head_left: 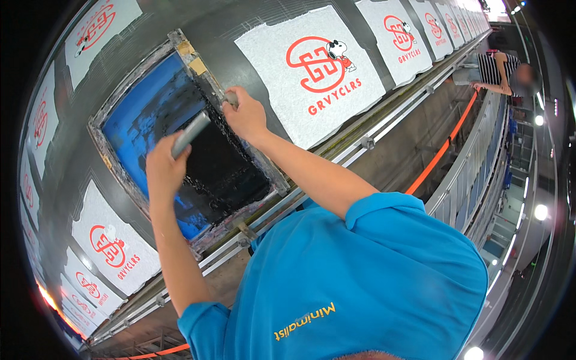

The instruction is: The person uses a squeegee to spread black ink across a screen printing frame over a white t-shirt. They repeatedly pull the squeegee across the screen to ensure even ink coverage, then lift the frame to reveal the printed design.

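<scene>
A person in a blue short-sleeved shirt (pixel 354 270) leans over a long dark-grey bench (pixel 198 24), where a worn, ink-crusted rectangular frame (pixel 114 168) lies between white fabric panels (pixel 270 60) bearing red looped emblems. Inside the frame, blue mesh (pixel 129 129) shows on the left, while thick black ink (pixel 222 162) covers much of the right.

The left hand (pixel 165 171) has its grip clamped on a pale-grey, round-edged bar (pixel 195 129), probably a squeegee handle, held above the middle of the mesh with its upper end slanting toward the right. From here I can't tell whether a blade below it touches the ink. The right hand (pixel 245 117) has its grip closed on a small grey stub (pixel 230 99) at the frame's upper right edge.

This looks like the inking step of screen printing, with black being spread over a panel presumably hidden underneath. The next move seems to call for a firm, level pull across the mesh, with the right hand steadying the frame; uneven pressure could leave the print patchy, and a shifted frame could smear it.
</scene>
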### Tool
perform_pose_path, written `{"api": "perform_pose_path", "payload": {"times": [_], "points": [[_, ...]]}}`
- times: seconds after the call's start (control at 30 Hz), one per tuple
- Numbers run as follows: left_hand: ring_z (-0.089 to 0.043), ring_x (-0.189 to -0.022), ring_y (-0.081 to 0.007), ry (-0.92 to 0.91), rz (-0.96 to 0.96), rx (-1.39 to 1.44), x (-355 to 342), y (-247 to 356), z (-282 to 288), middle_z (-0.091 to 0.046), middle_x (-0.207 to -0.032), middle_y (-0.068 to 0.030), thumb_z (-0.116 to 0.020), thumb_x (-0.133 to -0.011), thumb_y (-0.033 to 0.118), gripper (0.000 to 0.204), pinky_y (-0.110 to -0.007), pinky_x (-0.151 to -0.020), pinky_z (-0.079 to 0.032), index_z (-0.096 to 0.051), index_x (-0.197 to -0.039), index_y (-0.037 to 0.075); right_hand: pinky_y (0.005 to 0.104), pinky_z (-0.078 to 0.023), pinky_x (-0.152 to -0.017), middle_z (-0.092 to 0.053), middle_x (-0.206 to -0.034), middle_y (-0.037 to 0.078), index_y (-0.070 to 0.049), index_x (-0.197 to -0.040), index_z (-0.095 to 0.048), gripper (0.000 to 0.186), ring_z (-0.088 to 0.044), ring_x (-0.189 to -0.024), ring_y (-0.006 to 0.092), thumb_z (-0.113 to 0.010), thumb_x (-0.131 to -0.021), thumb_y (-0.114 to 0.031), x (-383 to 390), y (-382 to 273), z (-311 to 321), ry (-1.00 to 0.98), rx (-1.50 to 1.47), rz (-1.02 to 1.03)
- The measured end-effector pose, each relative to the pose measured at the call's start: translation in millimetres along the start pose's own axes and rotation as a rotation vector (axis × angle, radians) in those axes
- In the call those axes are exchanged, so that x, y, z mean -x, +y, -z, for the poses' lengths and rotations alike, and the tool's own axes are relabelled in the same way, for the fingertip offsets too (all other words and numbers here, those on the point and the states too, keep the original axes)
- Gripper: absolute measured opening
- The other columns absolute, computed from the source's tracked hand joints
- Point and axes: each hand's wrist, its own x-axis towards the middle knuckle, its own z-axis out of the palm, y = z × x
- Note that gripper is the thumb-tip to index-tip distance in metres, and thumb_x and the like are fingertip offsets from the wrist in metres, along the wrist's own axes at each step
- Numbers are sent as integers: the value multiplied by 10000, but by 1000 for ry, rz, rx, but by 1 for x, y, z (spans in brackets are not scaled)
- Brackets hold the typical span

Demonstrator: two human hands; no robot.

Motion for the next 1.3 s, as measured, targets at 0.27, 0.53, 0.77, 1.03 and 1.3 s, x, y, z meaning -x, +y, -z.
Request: {"api": "perform_pose_path", "payload": {"times": [0.27,0.53,0.77,1.03,1.3], "points": [[-716,-1022,-420,-122,162,-83,-60,-20,3,-758,-1086,-199,-783,-932,223,265,-472,-873,-536,-751,-1162,97,501,-512,-952,-762,-990,103,-78,-1165,-735,419,-722,-1022,342,-796,-889,-387,-25,-46,6,246,156,785],[-721,-1011,-424,50,107,-155,-39,-15,-18,-762,-1065,-184,-793,-910,242,272,-494,-864,-555,-777,-1156,128,442,-488,-855,-696,-914,60,-101,-882,-699,165,-669,-965,287,-790,-826,-227,-30,-45,-36,-190,638,1022],[-728,-1003,-279,146,-68,-107,114,8,-88,-774,-1036,-39,-750,-642,-56,487,-441,-868,-517,-780,-1077,160,431,-478,-830,-636,-899,102,-88,-867,-660,65,-616,-895,295,-635,-858,-147,111,29,22,-273,523,1043],[-736,-971,-402,-151,90,-42,-3,2,5,-775,-981,-170,-853,-831,327,283,-491,-848,-578,-787,-1033,140,498,-526,-805,-698,-907,120,-88,-926,-651,184,-698,-903,352,-778,-837,-186,6,-55,8,-357,575,1030],[-753,-940,-377,81,112,-168,-51,-26,-21,-793,-973,-112,-780,-874,293,216,-504,-829,-591,-825,-1070,214,487,-537,-812,-711,-978,98,-109,-1017,-680,272,-686,-965,350,-832,-806,-186,-45,-49,-27,-275,595,1033]]}}
